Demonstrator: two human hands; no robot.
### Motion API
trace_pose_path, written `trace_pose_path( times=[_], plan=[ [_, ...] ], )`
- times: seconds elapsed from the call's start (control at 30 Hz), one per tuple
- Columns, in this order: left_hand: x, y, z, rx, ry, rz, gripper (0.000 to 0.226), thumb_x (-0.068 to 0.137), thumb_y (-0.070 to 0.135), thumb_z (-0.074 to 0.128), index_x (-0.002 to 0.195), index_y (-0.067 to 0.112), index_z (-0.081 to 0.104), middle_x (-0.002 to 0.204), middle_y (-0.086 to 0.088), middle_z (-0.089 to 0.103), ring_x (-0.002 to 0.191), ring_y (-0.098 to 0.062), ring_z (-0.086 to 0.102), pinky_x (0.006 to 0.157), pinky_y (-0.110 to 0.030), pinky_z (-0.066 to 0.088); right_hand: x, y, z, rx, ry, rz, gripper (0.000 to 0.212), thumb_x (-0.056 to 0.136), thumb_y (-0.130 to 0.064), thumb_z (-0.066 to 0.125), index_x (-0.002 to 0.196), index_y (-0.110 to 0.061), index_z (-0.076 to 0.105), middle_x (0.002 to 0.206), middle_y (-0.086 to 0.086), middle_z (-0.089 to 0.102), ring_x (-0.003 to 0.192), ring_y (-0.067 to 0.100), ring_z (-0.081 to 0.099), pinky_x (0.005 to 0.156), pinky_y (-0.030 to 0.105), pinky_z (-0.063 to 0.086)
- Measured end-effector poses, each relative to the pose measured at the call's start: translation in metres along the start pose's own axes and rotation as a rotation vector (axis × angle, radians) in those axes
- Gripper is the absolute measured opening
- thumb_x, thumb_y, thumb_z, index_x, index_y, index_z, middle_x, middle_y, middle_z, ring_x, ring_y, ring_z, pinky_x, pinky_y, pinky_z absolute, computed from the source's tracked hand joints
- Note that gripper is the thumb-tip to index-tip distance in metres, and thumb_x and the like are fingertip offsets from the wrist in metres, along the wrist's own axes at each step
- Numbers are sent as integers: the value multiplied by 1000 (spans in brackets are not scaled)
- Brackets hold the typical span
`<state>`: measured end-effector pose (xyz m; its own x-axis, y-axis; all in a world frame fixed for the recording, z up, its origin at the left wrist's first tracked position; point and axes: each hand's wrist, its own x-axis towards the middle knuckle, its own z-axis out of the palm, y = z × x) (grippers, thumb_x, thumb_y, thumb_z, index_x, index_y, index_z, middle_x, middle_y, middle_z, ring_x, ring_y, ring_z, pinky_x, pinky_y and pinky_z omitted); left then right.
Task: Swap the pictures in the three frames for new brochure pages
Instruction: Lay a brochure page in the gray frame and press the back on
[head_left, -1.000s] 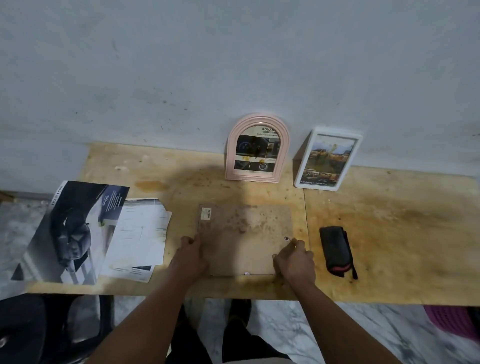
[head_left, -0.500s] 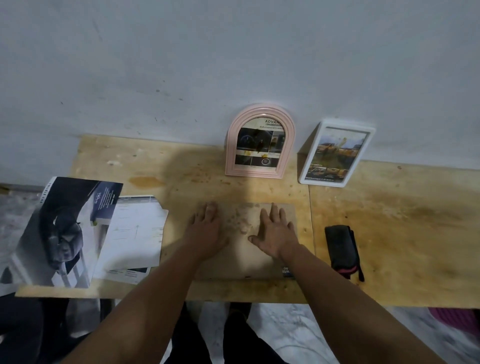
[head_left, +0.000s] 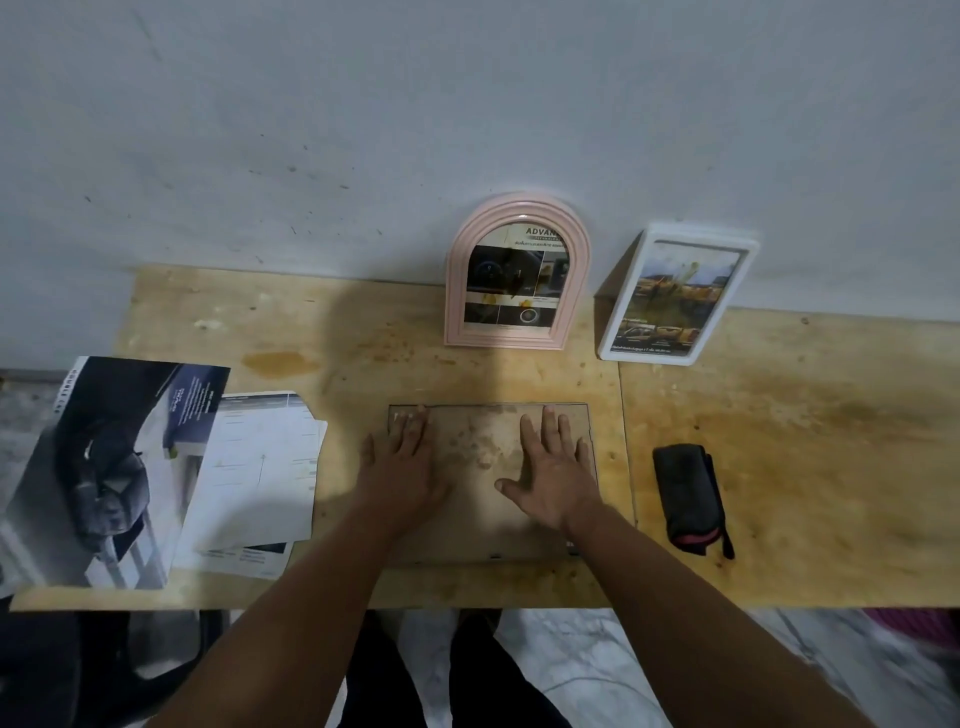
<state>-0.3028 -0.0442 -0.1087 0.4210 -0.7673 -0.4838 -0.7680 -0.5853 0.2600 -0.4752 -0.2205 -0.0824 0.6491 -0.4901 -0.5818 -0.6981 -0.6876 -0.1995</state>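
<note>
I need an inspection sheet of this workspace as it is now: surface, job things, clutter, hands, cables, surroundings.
Surface: stained plywood table.
Job's things: brown rectangular frame lying face down; pink arched frame and white rectangular frame leaning on the wall; dark car brochure and white loose pages at the left.
Clutter: black folded pouch.
Hands: left hand and right hand flat on the frame's back, holding nothing.
Cables: nothing seen.
Surroundings: grey scuffed wall; marble floor.
</note>
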Motion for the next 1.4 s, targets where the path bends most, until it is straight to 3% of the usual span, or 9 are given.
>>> trace_pose_path(
  times=[0.13,0.37,0.63,0.87,0.93,1.0,1.1,1.23,1.4],
  plan=[
    [-17,-8,9,47,35,-7,96,90,76,14,163,19,-12,163,-5,-34,157,-32,-21,126,-60,-4,-22,10,10,30,145,23,102,89,-78,41,163,-25,-5,169,10,-19,155,29,-20,127,53,2],
    [-69,-38,44,80,84,57,94,95,80,22,166,22,0,173,-2,-13,158,-42,-1,120,-72,19,-59,42,40,-51,71,-1,97,90,-81,30,162,-30,-12,167,3,-28,153,22,-29,123,62,0],
    [-68,-43,51,143,135,77,96,93,83,21,166,21,12,174,-9,-1,158,-41,9,117,-71,23,-53,51,57,-123,102,-14,95,91,-85,22,160,-33,-19,166,2,-31,153,25,-27,120,64,1],
    [-71,-39,47,96,93,-27,97,88,89,18,164,34,-8,173,-15,-1,159,-39,2,119,-71,17,-54,44,41,-33,-24,-12,96,92,-81,30,158,-34,-23,161,-1,-40,149,23,-36,121,61,-3],
    [-73,-34,38,69,54,-64,100,83,90,20,163,38,-10,173,-15,0,159,-40,2,119,-69,18,-57,42,27,55,-41,-17,94,95,-73,39,162,-31,-11,166,1,-31,153,24,-27,124,58,6],
    [-79,-27,27,32,38,-85,101,83,87,27,164,34,-1,171,-17,11,154,-44,18,115,-63,31,-63,39,13,244,69,11,82,98,-64,46,163,-27,12,172,5,-3,157,27,3,121,50,27],
    [-95,-13,16,-104,58,-181,85,93,65,53,162,29,20,154,-15,38,131,-39,47,98,-49,50,-76,38,9,478,308,218,63,97,-53,55,152,-28,36,149,12,39,134,37,46,101,45,48],
    [-109,3,16,-455,26,-328,72,95,41,64,158,25,33,146,-14,39,123,-37,55,100,-44,51,-87,43,30,634,216,322,69,94,-55,58,154,-30,34,141,10,48,128,38,51,103,49,49],
    [-114,3,13,-761,4,-449,87,80,51,60,159,28,32,147,-14,42,126,-37,54,106,-49,50,-94,41,26,1006,292,320,31,101,-18,60,131,-24,55,104,0,67,86,17,67,69,34,57]
  ],
)
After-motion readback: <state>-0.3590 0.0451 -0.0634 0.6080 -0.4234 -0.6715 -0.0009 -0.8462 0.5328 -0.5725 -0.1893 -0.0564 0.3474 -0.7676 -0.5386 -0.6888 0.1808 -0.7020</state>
